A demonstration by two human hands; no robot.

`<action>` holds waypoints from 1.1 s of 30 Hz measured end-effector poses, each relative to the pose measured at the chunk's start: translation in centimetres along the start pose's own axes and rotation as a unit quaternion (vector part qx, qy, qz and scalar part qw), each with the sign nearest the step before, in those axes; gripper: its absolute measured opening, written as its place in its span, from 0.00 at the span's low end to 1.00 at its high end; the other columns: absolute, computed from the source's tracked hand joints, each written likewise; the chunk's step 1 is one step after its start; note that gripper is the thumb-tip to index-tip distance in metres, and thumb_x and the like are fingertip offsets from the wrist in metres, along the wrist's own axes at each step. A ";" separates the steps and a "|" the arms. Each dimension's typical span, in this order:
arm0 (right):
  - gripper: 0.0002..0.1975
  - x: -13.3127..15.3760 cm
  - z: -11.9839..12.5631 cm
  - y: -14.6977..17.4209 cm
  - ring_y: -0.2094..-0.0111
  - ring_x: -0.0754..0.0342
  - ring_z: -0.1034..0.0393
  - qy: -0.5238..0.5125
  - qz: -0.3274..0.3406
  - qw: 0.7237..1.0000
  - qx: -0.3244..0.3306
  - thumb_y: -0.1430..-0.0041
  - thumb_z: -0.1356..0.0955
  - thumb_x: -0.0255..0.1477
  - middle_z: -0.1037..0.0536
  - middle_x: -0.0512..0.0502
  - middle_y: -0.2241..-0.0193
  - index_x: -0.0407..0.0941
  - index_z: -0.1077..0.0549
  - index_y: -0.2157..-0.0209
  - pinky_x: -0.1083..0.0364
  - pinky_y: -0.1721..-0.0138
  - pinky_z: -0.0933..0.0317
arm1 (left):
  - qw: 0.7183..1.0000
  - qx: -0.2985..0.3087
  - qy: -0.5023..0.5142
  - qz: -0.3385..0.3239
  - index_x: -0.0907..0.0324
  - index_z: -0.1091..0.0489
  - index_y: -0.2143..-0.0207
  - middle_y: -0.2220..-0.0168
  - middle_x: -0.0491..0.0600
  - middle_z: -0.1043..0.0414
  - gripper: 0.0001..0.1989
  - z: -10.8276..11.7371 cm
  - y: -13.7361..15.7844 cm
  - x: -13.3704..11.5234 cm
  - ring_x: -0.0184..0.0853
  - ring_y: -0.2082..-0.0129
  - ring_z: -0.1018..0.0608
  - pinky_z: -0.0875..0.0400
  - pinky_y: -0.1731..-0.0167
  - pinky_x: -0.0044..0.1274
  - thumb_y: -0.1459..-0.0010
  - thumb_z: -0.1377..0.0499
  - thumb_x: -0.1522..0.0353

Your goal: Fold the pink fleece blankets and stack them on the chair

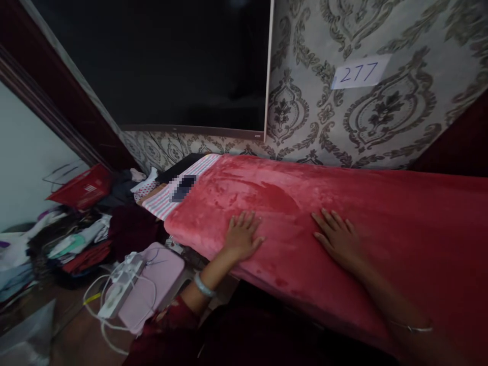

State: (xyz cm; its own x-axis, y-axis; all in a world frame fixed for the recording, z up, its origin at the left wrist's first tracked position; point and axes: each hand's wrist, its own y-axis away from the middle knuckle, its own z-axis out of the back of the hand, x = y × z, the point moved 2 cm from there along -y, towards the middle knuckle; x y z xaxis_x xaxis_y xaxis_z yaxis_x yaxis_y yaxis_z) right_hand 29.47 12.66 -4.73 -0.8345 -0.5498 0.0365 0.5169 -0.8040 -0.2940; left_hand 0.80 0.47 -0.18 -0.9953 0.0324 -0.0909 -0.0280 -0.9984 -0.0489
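A red plush blanket (267, 259) covers a long, low surface along the wall. My left hand (242, 238) lies flat on it near its front edge, fingers spread. Farther right, my right hand (340, 239) also rests palm down on the blanket with its fingers apart. Between and beyond the hands the pile shows darker brushed patches. At the left end, a striped cloth (162, 203) sticks out beside the blanket, with a dark blurred-out item (183, 189) on it.
A power strip (121, 287) with white cords lies on a pink stool (163, 267) at lower left. Piled clothes (84, 244) and a red bag (82, 187) are behind it. A large television (171, 66) hangs above, beside a paper marked 277 (360, 72).
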 end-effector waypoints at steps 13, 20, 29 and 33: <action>0.30 0.1 0.0 -0.2 0.32 0.37 0.48 -0.017 0.001 1.000 -0.008 0.31 0.47 0.43 0.40 0.39 0.32 0.48 0.37 0.33 0.34 0.36 0.49 | 0.986 -0.072 0.009 0.151 0.64 0.41 0.33 0.30 0.68 0.48 0.32 2.8 2.0 6.1 0.58 0.29 0.46 0.50 0.34 0.53 0.33 0.49 0.55; 0.33 -0.8 -1.3 -0.1 0.32 0.37 0.47 -0.029 0.006 0.999 -0.030 0.32 0.49 0.46 0.39 0.41 0.32 0.49 0.37 0.34 0.34 0.37 0.46 | 0.995 0.005 0.028 -0.098 0.53 0.49 0.29 0.27 0.57 0.54 0.35 0.8 -7.0 -0.6 0.50 0.27 0.53 0.58 0.33 0.52 0.33 0.48 0.52; 0.33 -1.5 -2.4 0.0 0.33 0.36 0.46 -0.038 0.022 0.998 -0.048 0.33 0.49 0.46 0.38 0.40 0.32 0.49 0.38 0.33 0.34 0.39 0.45 | 0.992 0.027 -0.004 0.120 0.55 0.52 0.28 0.26 0.61 0.63 0.37 1.1 -3.1 5.1 0.53 0.27 0.56 0.58 0.35 0.57 0.33 0.52 0.48; 0.33 -1.8 -3.0 0.1 0.33 0.35 0.46 -0.047 0.027 0.997 -0.053 0.34 0.48 0.45 0.39 0.39 0.32 0.48 0.38 0.34 0.33 0.39 0.45 | 0.977 0.028 -0.026 0.208 0.59 0.50 0.28 0.27 0.65 0.59 0.39 1.9 -0.1 7.9 0.53 0.27 0.55 0.56 0.34 0.53 0.33 0.54 0.47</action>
State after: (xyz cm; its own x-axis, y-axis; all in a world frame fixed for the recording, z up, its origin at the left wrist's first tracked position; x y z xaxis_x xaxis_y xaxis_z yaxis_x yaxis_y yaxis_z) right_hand 30.44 14.23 -7.74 -0.7818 -0.6143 0.1068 0.5327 -0.7470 -0.3977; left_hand -7.27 0.78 0.95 -0.9248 -0.3782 -0.0402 0.3770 -0.9255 0.0358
